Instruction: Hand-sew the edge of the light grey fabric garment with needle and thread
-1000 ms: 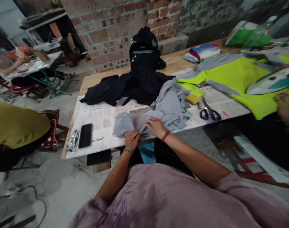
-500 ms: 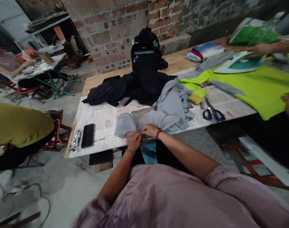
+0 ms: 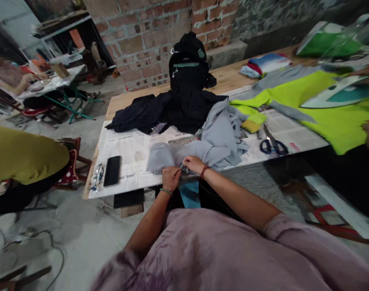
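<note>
A light grey garment (image 3: 217,137) lies bunched along the front of the newspaper-covered table (image 3: 132,157). At its near edge my left hand (image 3: 171,178) is closed, its fingers pinching the cloth. My right hand (image 3: 194,165) is closed just beside it, fingertips pressed together at the same edge; anything small between them is too fine to make out. Behind the grey cloth lies a dark garment (image 3: 142,113), in front of a black backpack (image 3: 188,60). Dark-handled scissors (image 3: 273,146) rest to the right of the grey garment.
A phone (image 3: 112,171) and eyeglasses (image 3: 98,178) lie at the table's left. On the right, a co-worker's hand holds an iron (image 3: 338,93) on a yellow-green garment (image 3: 338,125). A person in an olive top (image 3: 23,155) sits at the left, near a stool (image 3: 73,163).
My right hand has shifted slightly up and away from my left hand, which stays nearly in place. The co-worker's iron has slid to the right over the yellow-green garment.
</note>
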Motion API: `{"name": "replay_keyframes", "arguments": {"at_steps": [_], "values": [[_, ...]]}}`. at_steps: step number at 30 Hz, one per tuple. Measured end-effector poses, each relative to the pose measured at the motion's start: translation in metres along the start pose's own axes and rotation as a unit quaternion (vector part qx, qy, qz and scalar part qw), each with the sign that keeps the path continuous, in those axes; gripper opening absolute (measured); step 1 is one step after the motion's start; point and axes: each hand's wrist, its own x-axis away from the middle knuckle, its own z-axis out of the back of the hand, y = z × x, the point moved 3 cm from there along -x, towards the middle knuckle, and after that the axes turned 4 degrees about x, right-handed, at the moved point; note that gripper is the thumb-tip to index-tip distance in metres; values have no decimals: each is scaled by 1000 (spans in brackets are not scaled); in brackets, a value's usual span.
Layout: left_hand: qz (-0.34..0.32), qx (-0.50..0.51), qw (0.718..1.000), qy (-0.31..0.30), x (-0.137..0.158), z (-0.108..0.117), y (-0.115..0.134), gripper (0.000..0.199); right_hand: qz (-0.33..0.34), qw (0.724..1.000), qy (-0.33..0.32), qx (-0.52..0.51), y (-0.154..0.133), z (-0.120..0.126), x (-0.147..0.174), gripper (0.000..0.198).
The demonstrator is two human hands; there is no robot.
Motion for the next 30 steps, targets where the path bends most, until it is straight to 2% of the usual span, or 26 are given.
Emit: {"name": "replay_keyframes", "arguments": {"at_steps": [8,16,22,25,28,29,30], "values": [[-12,-18,1000,14,0,0,1,12,32,997,8,-68,-2,-9,5,6],[8,-1,1000,6,-1,-1,0,13,-38,979,54,-192,2,-18,-1,6],[-12,-10,1000,-9,2,-1,-1,11,-84,950,80,-290,-1,7,-4,3],[-9,-9,1000,-10,2,-2,-1,12,-65,916,13,-397,-9,21,6,9],[-4,-11,1000,-15,2,-3,1,13,-21,852,-109,-512,-22,25,19,20],[-2,-12,1000,-16,2,-3,1,13,-1,844,-133,-519,-26,26,22,22],[-1,-12,1000,-17,2,-3,1,13,23,848,-138,-512,-29,27,24,22]]}}
